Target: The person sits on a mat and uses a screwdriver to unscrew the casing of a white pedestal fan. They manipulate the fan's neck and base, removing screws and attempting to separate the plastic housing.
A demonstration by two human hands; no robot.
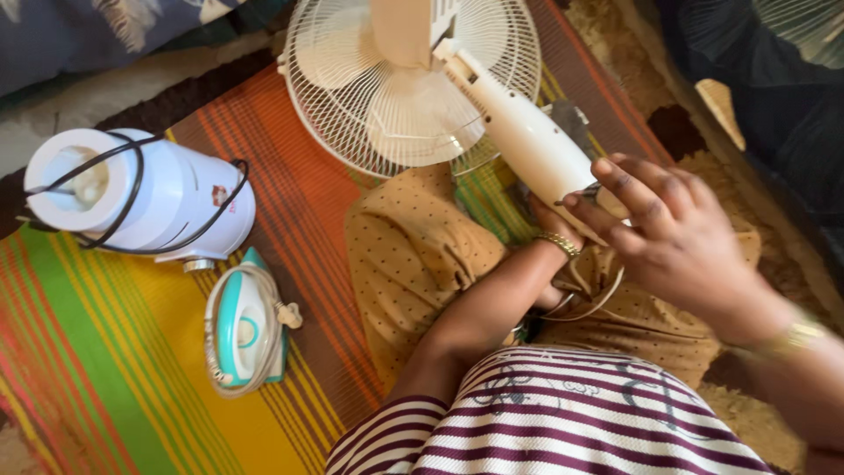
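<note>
A white stand fan lies across my lap, its wire cage (387,97) toward the top and its white stem (527,132) slanting down to the right. My right hand (677,237) rests on the stem's lower end, fingers curled over it with a small dark thing at the fingertips. My left hand (549,224) reaches under the stem from below and is mostly hidden behind it; a gold bracelet shows at the wrist. A thin white cord (591,303) loops under the hands.
A white blender base (141,193) wrapped in black cord lies at the left on a striped mat (88,352). A teal and white clothes iron (246,321) with its cord sits below it. Dark fabric and a shaggy rug lie at the right.
</note>
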